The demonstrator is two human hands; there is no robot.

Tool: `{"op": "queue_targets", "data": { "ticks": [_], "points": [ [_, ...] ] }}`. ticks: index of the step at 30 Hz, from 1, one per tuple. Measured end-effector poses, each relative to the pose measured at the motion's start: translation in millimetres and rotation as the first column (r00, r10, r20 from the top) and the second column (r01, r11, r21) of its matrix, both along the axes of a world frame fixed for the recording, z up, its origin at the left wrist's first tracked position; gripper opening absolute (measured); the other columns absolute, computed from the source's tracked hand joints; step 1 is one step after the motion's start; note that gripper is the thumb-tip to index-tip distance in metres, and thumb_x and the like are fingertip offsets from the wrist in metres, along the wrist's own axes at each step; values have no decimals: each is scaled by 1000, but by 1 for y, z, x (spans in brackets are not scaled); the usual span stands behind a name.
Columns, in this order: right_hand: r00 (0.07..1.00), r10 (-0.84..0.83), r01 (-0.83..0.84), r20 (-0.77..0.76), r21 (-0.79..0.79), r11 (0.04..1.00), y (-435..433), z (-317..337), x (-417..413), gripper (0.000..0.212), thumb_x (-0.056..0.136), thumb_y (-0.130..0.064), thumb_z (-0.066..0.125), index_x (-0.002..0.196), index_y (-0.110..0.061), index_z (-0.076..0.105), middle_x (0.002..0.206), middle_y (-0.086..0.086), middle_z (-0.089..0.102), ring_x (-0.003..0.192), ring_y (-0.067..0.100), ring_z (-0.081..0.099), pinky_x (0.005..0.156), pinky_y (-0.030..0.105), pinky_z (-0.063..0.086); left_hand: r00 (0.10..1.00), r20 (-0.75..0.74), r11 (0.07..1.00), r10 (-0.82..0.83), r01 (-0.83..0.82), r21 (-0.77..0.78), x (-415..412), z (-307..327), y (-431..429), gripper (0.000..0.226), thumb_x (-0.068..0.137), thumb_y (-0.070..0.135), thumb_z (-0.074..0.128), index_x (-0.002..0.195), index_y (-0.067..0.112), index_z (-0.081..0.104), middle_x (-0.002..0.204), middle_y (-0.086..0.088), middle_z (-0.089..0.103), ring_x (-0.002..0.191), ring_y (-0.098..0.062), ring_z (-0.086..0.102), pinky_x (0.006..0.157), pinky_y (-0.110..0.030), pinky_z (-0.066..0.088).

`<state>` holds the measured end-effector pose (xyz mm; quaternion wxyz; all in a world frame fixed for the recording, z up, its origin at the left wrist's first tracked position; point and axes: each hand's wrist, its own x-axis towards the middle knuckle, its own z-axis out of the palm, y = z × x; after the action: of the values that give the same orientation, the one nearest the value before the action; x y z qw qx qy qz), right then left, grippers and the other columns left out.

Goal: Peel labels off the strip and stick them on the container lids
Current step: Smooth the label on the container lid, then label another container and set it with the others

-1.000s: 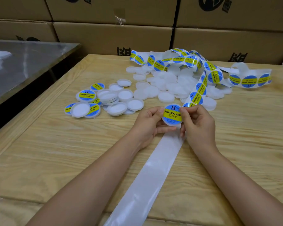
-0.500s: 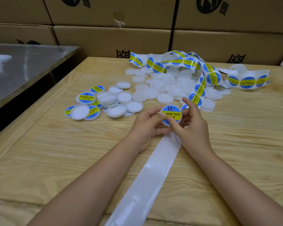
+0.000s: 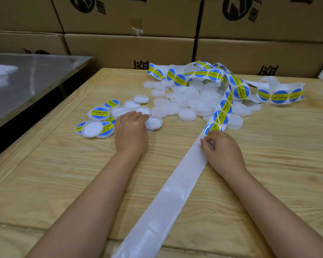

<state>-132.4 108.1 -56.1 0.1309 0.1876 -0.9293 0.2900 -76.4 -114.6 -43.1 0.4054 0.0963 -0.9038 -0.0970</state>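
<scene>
My left hand lies palm down on the left cluster of lids, its fingers stretched over white lids; what is under the palm is hidden. Labelled lids with blue and yellow stickers sit just left of it. My right hand pinches the label strip with thumb and curled fingers, right below the nearest label. The emptied white backing runs from that hand to the near table edge. A heap of plain white lids lies behind, under the strip.
The wooden table carries everything. The strip coils on at the back right. Cardboard boxes are stacked along the far edge. A steel table stands to the left across a dark gap.
The hands have parted. My left hand carried the freshly labelled lid left onto the lid cluster, and my right hand dropped to the strip at the following label.
</scene>
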Motion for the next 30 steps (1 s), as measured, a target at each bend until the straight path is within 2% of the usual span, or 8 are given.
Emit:
{"op": "queue_targets", "data": {
  "ticks": [2,4,8,12,17,20,25,30],
  "points": [
    [1000,-31,31,4,-2,1000,1,0,2,19,87,-25,59,85,-9,68,92,5,66,90,27,58,72,33,42,996,70,998,54,-55,14,-1,-1,0,27,67,2,51,84,1,72,75,-16,69,77,-34,66,80,-44,47],
    [999,-44,44,-13,-5,999,0,2,4,17,86,-24,60,79,-10,66,86,5,65,85,27,58,69,33,41,981,159,992,110,-119,46,-1,-2,1,27,76,9,49,87,3,72,81,-15,70,86,-33,64,96,-45,36],
    [998,-56,56,-7,8,998,-1,5,5,17,86,-23,61,77,-10,66,85,7,65,84,28,59,72,37,45,995,91,998,50,-52,24,0,-2,7,30,82,11,56,108,3,68,104,-15,69,107,-30,61,109,-52,21],
    [999,-40,40,-12,28,999,-1,7,6,14,86,-21,60,83,-9,69,86,7,67,84,28,58,71,35,43,948,44,948,-316,317,-18,3,3,28,35,79,5,57,113,2,65,110,-11,68,105,-27,64,104,-49,34],
    [1000,-8,9,9,-88,996,-1,9,7,24,81,-2,57,99,-14,66,86,3,67,82,24,59,67,29,39,731,307,792,-609,583,182,10,0,52,38,84,25,63,118,8,64,122,-4,64,114,-20,58,98,-34,42],
    [1000,-16,15,-11,-85,996,2,9,2,30,81,0,59,110,-8,64,103,10,65,94,27,59,77,27,37,633,437,752,-639,634,181,9,-4,59,38,83,34,68,113,11,67,127,-3,61,120,-17,54,101,-29,38],
    [998,-6,0,66,85,996,5,4,-5,36,89,-12,58,123,0,55,121,18,54,113,34,48,92,36,35,636,394,739,-663,640,209,11,-4,58,37,78,39,71,102,11,72,121,-4,64,114,-19,57,96,-32,43],
    [996,-9,-5,85,168,986,3,2,-7,41,94,-15,51,133,-2,48,129,15,48,119,32,42,98,34,30,639,354,729,-683,629,271,12,-1,63,36,77,42,63,90,11,74,110,-5,69,109,-17,60,90,-35,48]
  ]
}}
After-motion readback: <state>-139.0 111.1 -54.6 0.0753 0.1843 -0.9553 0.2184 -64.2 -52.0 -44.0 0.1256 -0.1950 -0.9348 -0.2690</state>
